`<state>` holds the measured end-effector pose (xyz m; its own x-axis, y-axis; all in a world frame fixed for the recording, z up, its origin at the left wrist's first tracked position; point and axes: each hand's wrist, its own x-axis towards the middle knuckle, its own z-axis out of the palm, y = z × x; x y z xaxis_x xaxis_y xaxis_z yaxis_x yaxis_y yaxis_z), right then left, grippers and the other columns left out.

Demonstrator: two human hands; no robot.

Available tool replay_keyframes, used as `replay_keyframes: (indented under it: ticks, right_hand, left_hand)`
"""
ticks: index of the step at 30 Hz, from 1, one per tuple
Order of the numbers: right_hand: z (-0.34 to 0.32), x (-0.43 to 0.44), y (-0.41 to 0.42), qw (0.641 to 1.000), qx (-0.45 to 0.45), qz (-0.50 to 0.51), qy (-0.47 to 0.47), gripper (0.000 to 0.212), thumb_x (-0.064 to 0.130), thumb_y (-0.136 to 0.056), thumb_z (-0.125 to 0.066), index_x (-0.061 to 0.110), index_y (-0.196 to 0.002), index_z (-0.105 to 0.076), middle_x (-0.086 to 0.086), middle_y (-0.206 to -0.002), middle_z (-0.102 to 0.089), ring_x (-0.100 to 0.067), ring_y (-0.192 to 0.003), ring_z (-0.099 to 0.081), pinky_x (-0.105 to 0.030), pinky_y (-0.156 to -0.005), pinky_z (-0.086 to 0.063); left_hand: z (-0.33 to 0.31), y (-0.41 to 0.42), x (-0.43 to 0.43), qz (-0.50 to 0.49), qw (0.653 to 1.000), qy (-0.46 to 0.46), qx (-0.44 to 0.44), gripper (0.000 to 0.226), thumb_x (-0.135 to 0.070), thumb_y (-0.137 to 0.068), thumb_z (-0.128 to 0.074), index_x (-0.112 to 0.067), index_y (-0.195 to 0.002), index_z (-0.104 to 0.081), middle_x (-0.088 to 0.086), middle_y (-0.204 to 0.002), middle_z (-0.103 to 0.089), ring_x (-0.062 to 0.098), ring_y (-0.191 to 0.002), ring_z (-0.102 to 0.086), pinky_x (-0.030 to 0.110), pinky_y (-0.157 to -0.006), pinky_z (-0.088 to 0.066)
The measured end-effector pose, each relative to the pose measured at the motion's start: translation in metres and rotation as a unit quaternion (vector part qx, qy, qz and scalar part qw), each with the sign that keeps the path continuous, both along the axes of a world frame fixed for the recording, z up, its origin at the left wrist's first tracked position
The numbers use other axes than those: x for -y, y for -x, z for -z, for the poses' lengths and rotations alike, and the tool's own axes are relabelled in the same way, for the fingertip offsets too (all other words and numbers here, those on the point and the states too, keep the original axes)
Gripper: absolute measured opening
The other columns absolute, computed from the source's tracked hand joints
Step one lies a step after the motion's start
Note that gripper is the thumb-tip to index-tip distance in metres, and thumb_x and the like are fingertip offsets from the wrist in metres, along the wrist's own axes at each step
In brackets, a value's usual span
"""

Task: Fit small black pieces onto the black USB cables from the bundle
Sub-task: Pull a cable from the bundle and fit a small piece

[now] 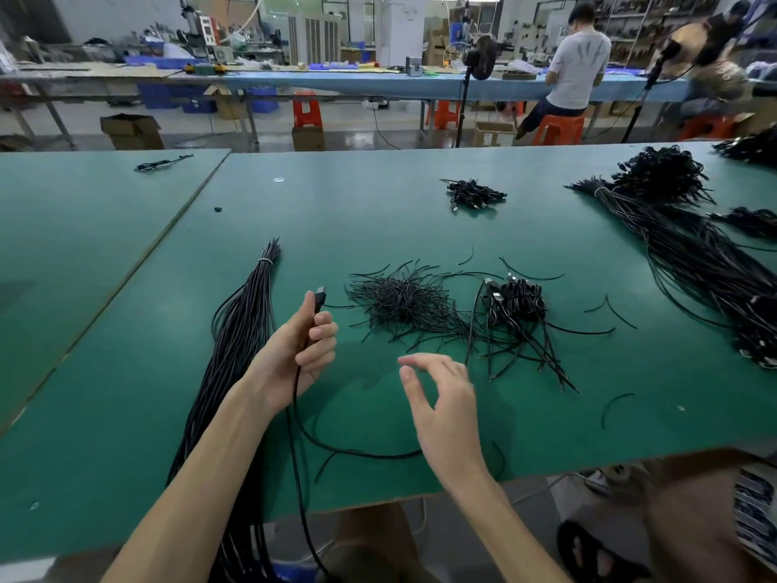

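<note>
USB cable [320, 295] being clamped in left hand [300, 351], unfitted; right hand [441, 397] empty, fingers apart; pieces [403, 302] at 12 o'clock. Bundle [244, 330], 9 o'clock, judged largely pending.

A person [578, 73] sits on an orange stool [557, 129] at a blue bench [336, 84].

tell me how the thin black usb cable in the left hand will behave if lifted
Probably floppy: the thin black USB cable sags from the left hand and loops across the green table. Likely light: a loose one-handed grip holds it up. Its tail would probably drag along.
</note>
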<state>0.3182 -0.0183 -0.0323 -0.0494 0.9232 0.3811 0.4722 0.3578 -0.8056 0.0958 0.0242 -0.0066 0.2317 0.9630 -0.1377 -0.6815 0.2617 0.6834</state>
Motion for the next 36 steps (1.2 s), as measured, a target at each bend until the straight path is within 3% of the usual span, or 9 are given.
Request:
replay_keyframes:
  ticks: [4, 6, 8, 10, 14, 21, 26, 31, 36]
  right_hand:
    - [0.0, 0.003, 0.006, 0.985, 0.016, -0.171, 0.016, 0.02, 0.032, -0.104, -0.06, 0.021, -0.116, -0.072, 0.019, -0.112, -0.065, -0.007, -0.113, -0.054, -0.012, -0.089, -0.043]
    - [0.001, 0.004, 0.009, 0.977, 0.036, -0.209, 0.02, 0.028, 0.036, -0.104, -0.059, 0.023, -0.127, -0.069, 0.02, -0.118, -0.064, -0.007, -0.118, -0.052, -0.013, -0.092, -0.044]
    - [0.001, 0.005, 0.009, 0.972, 0.049, -0.23, 0.019, 0.037, 0.04, -0.105, -0.057, 0.028, -0.14, -0.062, 0.02, -0.123, -0.065, -0.008, -0.125, -0.049, -0.018, -0.099, -0.043]
    - [0.001, 0.007, 0.009, 0.962, 0.104, -0.251, 0.001, 0.047, 0.047, -0.106, -0.05, 0.035, -0.151, -0.049, 0.02, -0.13, -0.063, -0.004, -0.132, -0.043, -0.021, -0.11, -0.037]
    - [0.0, 0.01, 0.012, 0.921, 0.251, -0.296, -0.03, 0.055, 0.059, -0.107, -0.036, 0.048, -0.159, -0.024, 0.022, -0.154, -0.046, -0.001, -0.148, -0.021, -0.032, -0.121, -0.024]
    - [0.001, 0.013, 0.015, 0.878, 0.335, -0.333, -0.071, 0.05, 0.057, -0.108, -0.032, 0.045, -0.156, -0.036, 0.017, -0.161, -0.041, -0.009, -0.155, -0.014, -0.036, -0.124, -0.014]
    - [0.001, 0.013, 0.016, 0.863, 0.363, -0.342, -0.08, 0.054, 0.058, -0.109, -0.028, 0.04, -0.159, -0.031, 0.017, -0.164, -0.035, -0.011, -0.157, -0.007, -0.038, -0.125, -0.01]
    - [0.002, 0.012, 0.016, 0.871, 0.348, -0.34, -0.073, 0.058, 0.058, -0.108, -0.03, 0.034, -0.161, -0.03, 0.016, -0.164, -0.034, -0.007, -0.157, -0.004, -0.038, -0.125, -0.009]
    - [0.002, 0.015, 0.016, 0.918, 0.265, -0.285, -0.077, 0.051, 0.047, -0.107, -0.044, 0.031, -0.156, -0.042, 0.018, -0.159, -0.043, 0.001, -0.151, -0.024, -0.028, -0.122, -0.022]
  left_hand:
    - [-0.001, -0.006, -0.003, -0.041, 0.998, -0.027, -0.028, 0.033, -0.041, -0.102, -0.048, -0.014, -0.094, -0.066, -0.006, -0.077, -0.063, 0.007, -0.058, -0.059, 0.02, -0.059, -0.054]
    - [0.0, -0.006, -0.003, -0.04, 0.996, -0.067, -0.038, 0.04, -0.038, -0.105, -0.045, -0.013, -0.115, -0.076, 0.001, -0.113, -0.075, 0.017, -0.096, -0.075, 0.029, -0.082, -0.06]
    - [0.0, -0.005, -0.003, -0.021, 0.99, -0.126, -0.053, 0.042, -0.033, -0.111, -0.036, -0.024, -0.145, -0.059, -0.001, -0.15, -0.056, 0.023, -0.133, -0.059, 0.035, -0.1, -0.054]
    - [-0.001, -0.006, -0.004, -0.016, 0.986, -0.154, -0.057, 0.043, -0.034, -0.113, -0.032, -0.033, -0.155, -0.042, -0.005, -0.16, -0.043, 0.024, -0.144, -0.046, 0.036, -0.105, -0.051]
    - [-0.001, -0.011, -0.003, -0.034, 0.985, -0.148, -0.075, 0.051, -0.051, -0.111, -0.026, -0.034, -0.157, -0.039, -0.004, -0.163, -0.04, 0.029, -0.146, -0.044, 0.039, -0.105, -0.05]
    - [0.001, -0.014, -0.002, -0.051, 0.986, -0.134, -0.08, 0.053, -0.054, -0.11, -0.025, -0.035, -0.157, -0.039, -0.003, -0.162, -0.041, 0.032, -0.144, -0.046, 0.041, -0.105, -0.051]
    - [0.001, -0.015, -0.002, -0.067, 0.987, -0.127, -0.068, 0.052, -0.054, -0.11, -0.026, -0.033, -0.154, -0.045, -0.002, -0.159, -0.046, 0.031, -0.141, -0.051, 0.04, -0.102, -0.053]
    - [0.003, -0.012, -0.006, -0.122, 0.987, -0.099, -0.033, 0.049, -0.048, -0.11, -0.032, -0.025, -0.137, -0.067, 0.0, -0.151, -0.056, 0.027, -0.135, -0.057, 0.036, -0.096, -0.056]
    - [0.005, -0.002, -0.012, -0.177, 0.979, -0.084, 0.056, 0.049, -0.04, -0.109, -0.037, -0.014, -0.117, -0.078, 0.006, -0.14, -0.065, 0.027, -0.131, -0.061, 0.035, -0.095, -0.057]
